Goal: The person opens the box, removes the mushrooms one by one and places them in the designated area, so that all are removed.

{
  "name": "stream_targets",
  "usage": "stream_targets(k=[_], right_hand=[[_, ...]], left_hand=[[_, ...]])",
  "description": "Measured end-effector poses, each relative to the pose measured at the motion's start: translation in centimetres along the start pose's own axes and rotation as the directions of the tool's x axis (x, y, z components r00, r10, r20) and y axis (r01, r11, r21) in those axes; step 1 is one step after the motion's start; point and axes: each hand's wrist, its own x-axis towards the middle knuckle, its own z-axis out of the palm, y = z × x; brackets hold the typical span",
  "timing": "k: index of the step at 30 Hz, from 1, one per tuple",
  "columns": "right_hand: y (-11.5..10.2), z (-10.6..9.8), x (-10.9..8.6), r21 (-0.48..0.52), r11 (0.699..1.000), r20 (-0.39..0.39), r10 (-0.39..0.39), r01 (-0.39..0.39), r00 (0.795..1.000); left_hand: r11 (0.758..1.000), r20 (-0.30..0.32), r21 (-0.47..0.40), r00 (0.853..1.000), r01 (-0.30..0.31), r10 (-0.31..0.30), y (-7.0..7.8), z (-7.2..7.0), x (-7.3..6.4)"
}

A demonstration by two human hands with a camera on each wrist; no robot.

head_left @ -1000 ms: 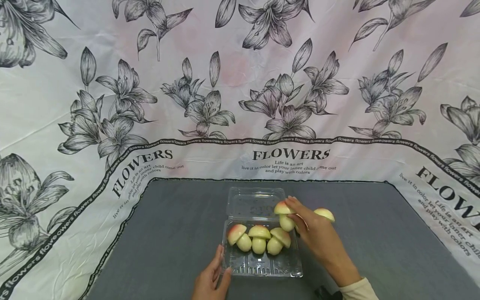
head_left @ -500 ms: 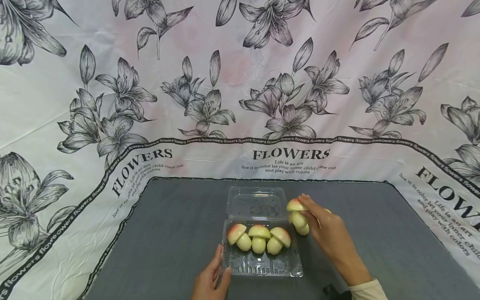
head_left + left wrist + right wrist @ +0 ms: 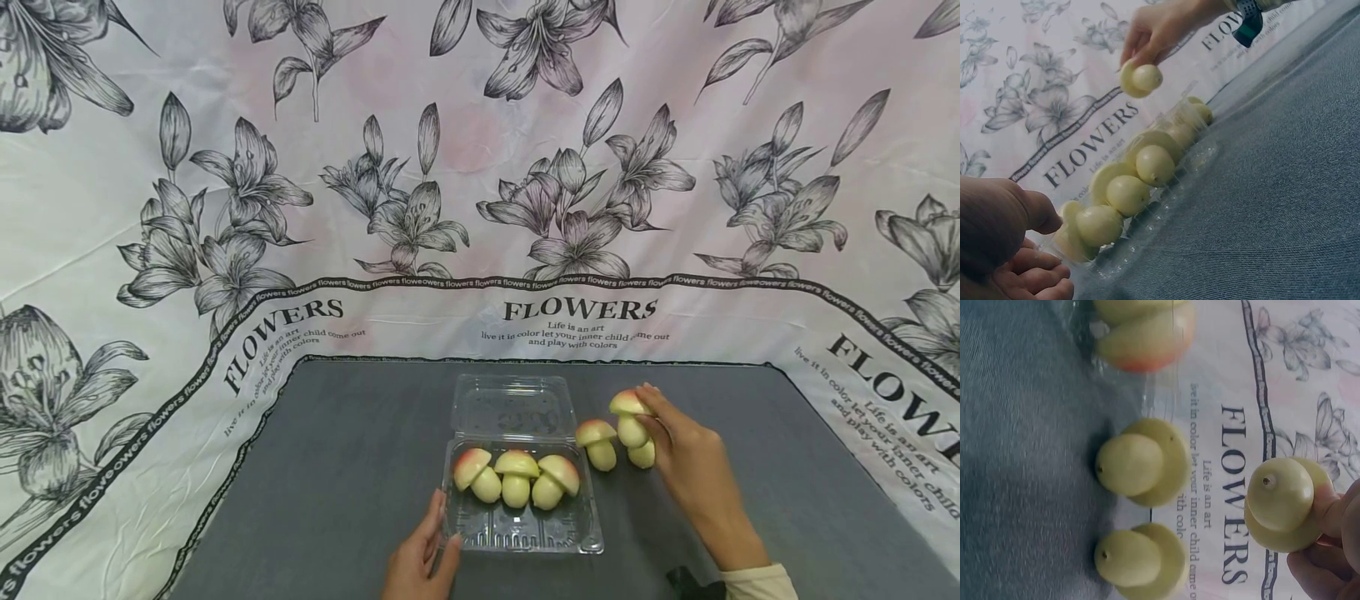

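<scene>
My right hand (image 3: 693,462) pinches a mushroom-shaped toy (image 3: 628,405) with a pale yellow, red-tinged cap. It is raised above the table in the right wrist view, the round end of its stem (image 3: 1279,494) facing the camera. Two similar toy mushrooms stand on the table, one (image 3: 597,443) beside the box and another (image 3: 642,456) partly hidden behind the held one. My left hand (image 3: 423,554) holds the left edge of a clear plastic box (image 3: 525,540), thumb at the near corner. Inside, three toy mushrooms (image 3: 517,479) sit in a row along the back.
The box's hinged lid (image 3: 513,404) lies folded back behind it. Grey cloth (image 3: 337,467) covers the table. A white sheet printed with flowers (image 3: 577,312) rises along the back and both sides. A dark strap (image 3: 1249,25) circles the right wrist.
My right hand has moved right, away from the box, carrying the toy mushroom. The table mushroom beside the box now shows fully. The left hand and box stay in place.
</scene>
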Motion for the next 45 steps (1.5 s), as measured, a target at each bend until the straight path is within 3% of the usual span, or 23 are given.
stream_targets(k=[28,45], right_hand=[[4.0,-2.5,-1.6,-0.088,0.980,-0.031,0.178,-0.180,0.984],[5.9,-2.8,-2.7,-0.137,0.955,0.048,0.273,-0.264,0.961]], left_hand=[[0.999,0.001,0.006,0.999,-0.044,0.044,-0.3,0.1,-0.1],[0.999,0.019,0.007,0.999,-0.035,0.035,-0.3,0.0,-0.1]])
